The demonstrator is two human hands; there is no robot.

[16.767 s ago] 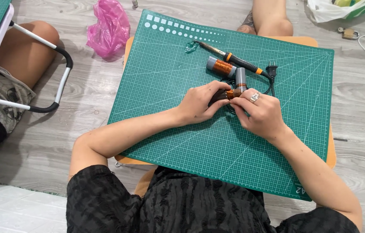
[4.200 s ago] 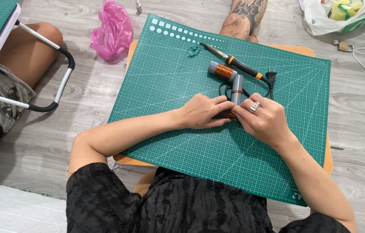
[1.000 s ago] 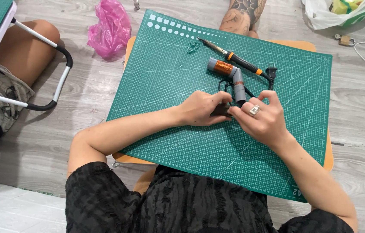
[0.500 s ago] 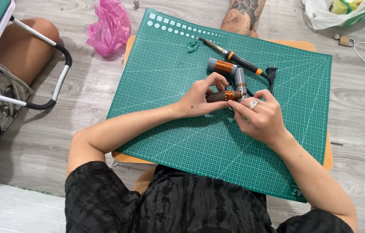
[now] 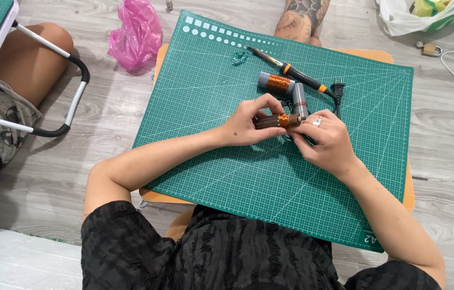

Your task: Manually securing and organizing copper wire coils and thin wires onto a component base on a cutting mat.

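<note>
A person seated on the floor holds a small grey cylinder wound with copper wire, the coil, between both hands above a green cutting mat. The left hand is closed around the coil's left end, fingers curled over the top. The right hand, wearing a ring, pinches the coil's right end with fingertips drawn together. The coil lies roughly level, near the middle of the mat's far half.

Just beyond the hands, two more coils rest on the mat: one with a broad copper band, another lying beside it, nearly touching the held coil. A soldering iron with an orange-ringed black handle lies slantwise past them, its plug at the right.

The mat sits on a low wooden bench. A pink plastic bag lies on the floor to the left, and another person's knee shows at the far edge.
</note>
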